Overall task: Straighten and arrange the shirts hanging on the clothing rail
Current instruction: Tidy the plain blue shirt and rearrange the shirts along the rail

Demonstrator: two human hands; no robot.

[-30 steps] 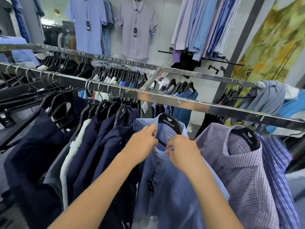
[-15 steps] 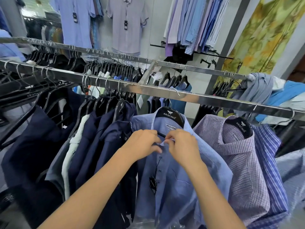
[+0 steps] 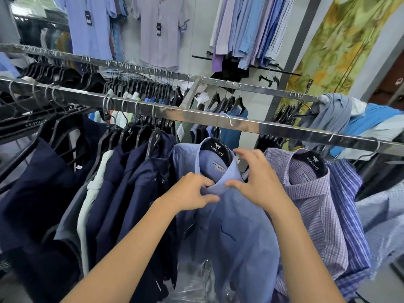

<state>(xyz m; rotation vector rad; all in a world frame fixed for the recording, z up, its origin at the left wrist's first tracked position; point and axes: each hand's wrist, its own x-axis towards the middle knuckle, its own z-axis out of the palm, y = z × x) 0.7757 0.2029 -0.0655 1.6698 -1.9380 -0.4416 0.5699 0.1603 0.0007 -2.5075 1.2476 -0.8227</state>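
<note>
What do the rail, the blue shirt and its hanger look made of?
The rail: polished metal, probably steel, going by its mirror-like reflections. The blue shirt: thin matte woven cloth, maybe cotton; it creases softly at the collar. The hanger: smooth black plastic by the look, with a white printed logo.

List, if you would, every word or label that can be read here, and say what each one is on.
"ARISTINO": middle hanger, in the blue shirt.
"ARISTINO": right hanger, in the purple checked shirt.
"ARISTINO": empty left hanger.
Too blurred to read: blue collar label, checked collar label, hang tags on the wall shirts.
</note>
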